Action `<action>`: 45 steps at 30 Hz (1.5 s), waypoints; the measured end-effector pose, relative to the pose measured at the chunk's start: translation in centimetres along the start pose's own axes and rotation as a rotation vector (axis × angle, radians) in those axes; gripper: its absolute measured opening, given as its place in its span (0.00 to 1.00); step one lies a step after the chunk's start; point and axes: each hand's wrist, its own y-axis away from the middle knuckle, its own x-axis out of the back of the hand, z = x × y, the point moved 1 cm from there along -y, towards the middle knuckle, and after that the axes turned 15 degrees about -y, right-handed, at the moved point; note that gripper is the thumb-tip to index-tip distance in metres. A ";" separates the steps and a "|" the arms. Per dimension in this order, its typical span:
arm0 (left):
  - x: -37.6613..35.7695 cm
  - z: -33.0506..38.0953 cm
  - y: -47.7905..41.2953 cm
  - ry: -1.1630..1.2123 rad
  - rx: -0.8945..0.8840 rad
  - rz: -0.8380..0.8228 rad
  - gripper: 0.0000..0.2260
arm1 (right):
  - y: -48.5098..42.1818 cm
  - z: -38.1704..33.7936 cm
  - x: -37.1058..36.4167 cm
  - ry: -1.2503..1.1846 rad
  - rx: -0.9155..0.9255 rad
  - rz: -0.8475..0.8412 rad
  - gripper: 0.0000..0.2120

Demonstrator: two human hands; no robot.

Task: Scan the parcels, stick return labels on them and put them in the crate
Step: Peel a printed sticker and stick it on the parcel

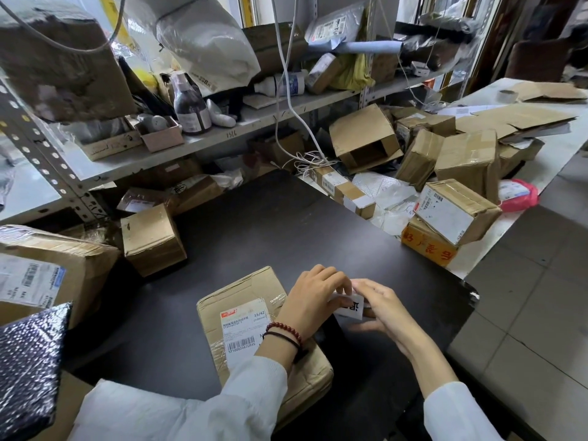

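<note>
A cardboard parcel (245, 307) with a white shipping label and barcode lies on the dark table (254, 224) in front of me. My left forearm crosses over its right side. Just to the right of the parcel, my left hand (313, 297) and my right hand (385, 308) meet around a small white return label (353, 308) with black print. Fingers of both hands pinch it, a little above the table. No crate or scanner can be made out.
Several taped parcels are heaped at the right (458, 173) and a small box (152, 240) stands at the left. A large parcel (47, 268) and a silver bubble mailer (28, 364) sit near left. Cluttered metal shelving (203, 144) with hanging white cables lies behind the table.
</note>
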 end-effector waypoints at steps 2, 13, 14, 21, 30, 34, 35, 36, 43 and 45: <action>0.0 0.1 0.0 -0.013 0.001 0.003 0.06 | -0.1 0.1 0.1 -0.011 -0.002 -0.023 0.10; -0.2 -0.2 0.2 -0.043 0.032 0.020 0.08 | -0.7 0.6 0.3 -0.060 -0.056 0.049 0.11; -0.2 -0.2 0.2 -0.044 0.036 0.024 0.08 | -0.6 0.6 0.2 -0.071 -0.060 0.053 0.11; -0.4 -0.2 0.2 0.003 0.052 0.064 0.08 | -0.6 0.9 -0.2 -0.191 -0.091 0.130 0.12; -0.4 -0.5 0.2 -0.063 0.115 -0.018 0.19 | -0.1 0.4 0.3 -0.233 -0.121 0.143 0.16; -0.3 -0.4 0.3 -0.043 0.129 -0.005 0.13 | 0.2 0.0 0.4 -0.189 -0.083 0.091 0.13; -0.2 -0.3 0.3 -0.035 0.134 -0.007 0.12 | 0.3 -0.1 0.3 -0.173 -0.074 0.076 0.13; -0.2 -0.3 0.3 -0.026 0.136 -0.009 0.12 | 0.3 -0.1 0.3 -0.162 -0.070 0.064 0.13; -0.1 -0.1 0.2 0.034 0.120 0.002 0.10 | 0.1 0.2 -0.1 -0.250 -0.162 0.049 0.17; -0.1 -0.1 0.1 0.042 0.106 0.002 0.10 | -0.1 0.5 -0.2 -0.312 -0.203 0.102 0.17</action>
